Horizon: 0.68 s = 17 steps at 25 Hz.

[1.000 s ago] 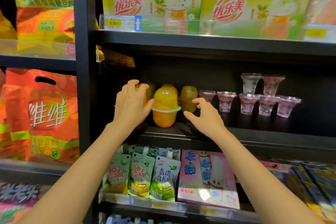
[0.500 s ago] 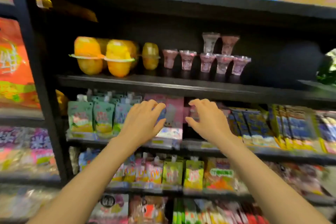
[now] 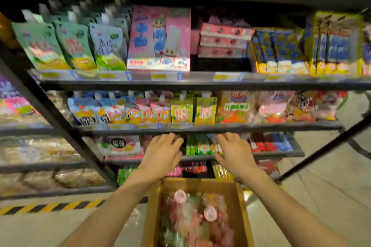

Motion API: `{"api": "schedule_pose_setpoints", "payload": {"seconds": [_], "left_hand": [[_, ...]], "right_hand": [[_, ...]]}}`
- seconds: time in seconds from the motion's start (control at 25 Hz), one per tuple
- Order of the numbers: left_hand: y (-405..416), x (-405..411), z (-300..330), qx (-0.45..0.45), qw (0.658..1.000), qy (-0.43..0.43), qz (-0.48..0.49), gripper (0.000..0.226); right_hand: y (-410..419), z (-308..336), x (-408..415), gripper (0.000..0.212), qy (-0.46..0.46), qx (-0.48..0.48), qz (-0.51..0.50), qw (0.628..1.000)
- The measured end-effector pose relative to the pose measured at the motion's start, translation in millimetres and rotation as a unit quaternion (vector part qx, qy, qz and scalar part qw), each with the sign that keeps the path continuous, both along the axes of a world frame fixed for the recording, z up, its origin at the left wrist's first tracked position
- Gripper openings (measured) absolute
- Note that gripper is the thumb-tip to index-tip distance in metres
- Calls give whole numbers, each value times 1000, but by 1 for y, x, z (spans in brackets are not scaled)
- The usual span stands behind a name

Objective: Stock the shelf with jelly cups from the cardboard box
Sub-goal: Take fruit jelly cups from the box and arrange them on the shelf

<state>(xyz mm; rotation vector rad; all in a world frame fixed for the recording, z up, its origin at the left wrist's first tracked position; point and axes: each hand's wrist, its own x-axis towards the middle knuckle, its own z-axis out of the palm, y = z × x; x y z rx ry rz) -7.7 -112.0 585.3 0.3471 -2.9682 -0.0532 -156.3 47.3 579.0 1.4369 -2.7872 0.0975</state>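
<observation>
An open cardboard box stands on the floor below me, filled with several pink and greenish jelly cups. My left hand and my right hand hover side by side above the box's far edge, in front of the lower shelves. Both hands have relaxed, spread fingers and hold nothing. The shelf with the jelly cups is out of view above.
A black shelf unit fills the view, stocked with drink pouches, a pink carton and candy packs. A slanted black upright stands at left. Yellow-black floor tape runs at lower left. Bare floor lies at right.
My view has dropped from the jelly-cup shelf to the lower shelves and the box. Both hands came down from the yellow cups, empty, to just above the box.
</observation>
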Motion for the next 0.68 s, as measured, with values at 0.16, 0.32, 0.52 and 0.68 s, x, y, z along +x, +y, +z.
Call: {"api": "schedule_pose_setpoints", "payload": {"seconds": [0.16, 0.32, 0.52, 0.68], "left_hand": [[12, 16, -70, 55, 997, -58, -10, 34], [20, 32, -143, 95, 985, -143, 11, 40], [42, 29, -223, 136, 970, -200, 31, 44], [50, 9, -297, 131, 967, -217, 31, 42]], "right_hand": [[27, -68, 22, 45, -65, 89, -48, 993], [50, -122, 34, 43, -96, 158, -61, 981], [66, -192, 23, 46, -140, 195, -62, 969], [79, -273, 3, 48, -168, 188, -81, 964]]}}
